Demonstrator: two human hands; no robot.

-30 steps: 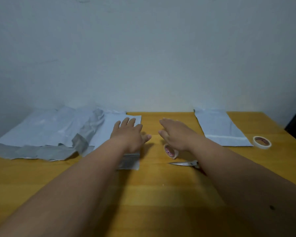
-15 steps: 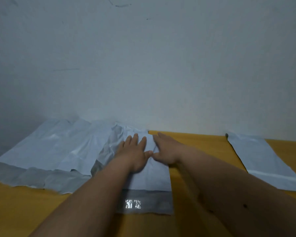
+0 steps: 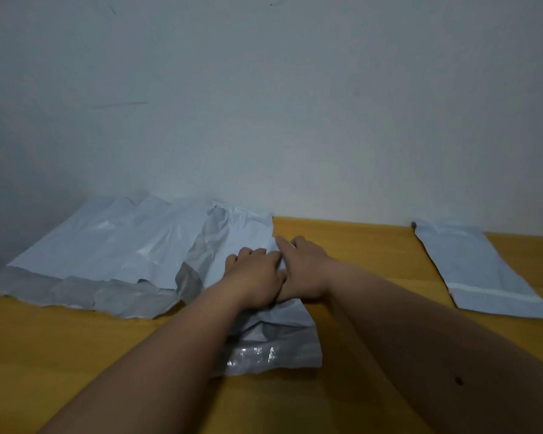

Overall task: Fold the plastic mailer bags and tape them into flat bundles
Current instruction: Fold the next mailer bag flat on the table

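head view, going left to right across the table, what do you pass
spread pile of mailer bags → left hand → right hand, both on the mailer bag being worked → bare wooden table → flat mailer bag by the right edge

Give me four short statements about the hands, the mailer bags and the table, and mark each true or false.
1. Both hands, left hand and right hand, are on the middle mailer bag. True.
2. The right hand holds scissors. False: it holds no tool.
3. A separate mailer bag lies flat at the right, untouched. True.
4. The table is white. False: it is yellowish wood.
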